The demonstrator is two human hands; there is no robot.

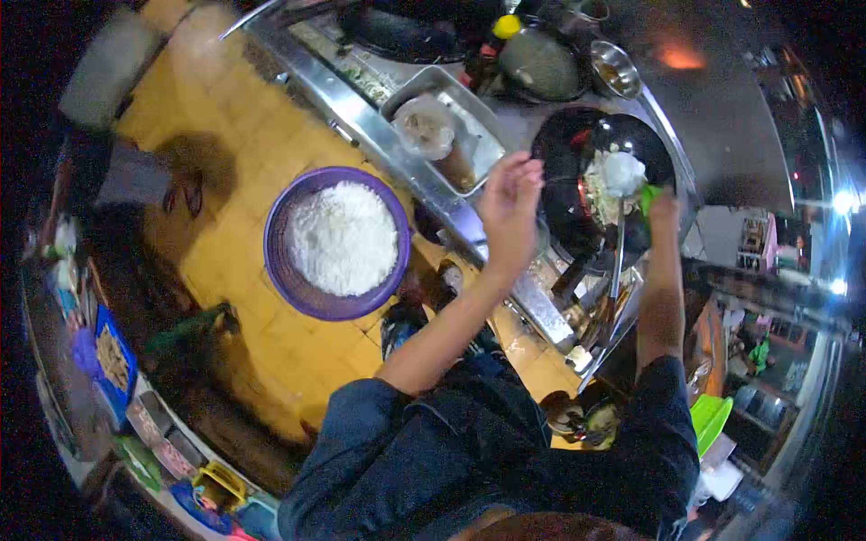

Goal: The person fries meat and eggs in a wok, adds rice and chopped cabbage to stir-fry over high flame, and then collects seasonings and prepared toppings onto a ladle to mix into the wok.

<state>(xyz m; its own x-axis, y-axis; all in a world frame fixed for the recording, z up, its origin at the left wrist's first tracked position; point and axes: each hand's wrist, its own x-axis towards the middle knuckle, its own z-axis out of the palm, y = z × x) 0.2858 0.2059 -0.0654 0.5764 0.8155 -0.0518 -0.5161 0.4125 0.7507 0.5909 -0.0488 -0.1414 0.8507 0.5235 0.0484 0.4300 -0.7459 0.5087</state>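
My left hand (512, 206) is raised in front of the counter, its fingers loosely bent and nothing visible in them. It is beside a metal tray (478, 122) that holds a clear plastic container (424, 126). My right hand (665, 215) is over the right side of a dark wok (645, 135), closed on a bright green object (649, 197) whose kind I cannot make out. Next to that object, a white mass (622, 173) lies over pale chopped food (599, 185) in the wok. A long metal handle (618, 261) leans out of the wok toward me.
A purple basket (271, 236) full of white rice or a similar grain (345, 239) stands on the yellow tiled floor (244, 90) to my left. Behind the wok are a metal ladle (617, 70) and another dark pan (541, 63). The metal counter edge (361, 113) runs diagonally before me.
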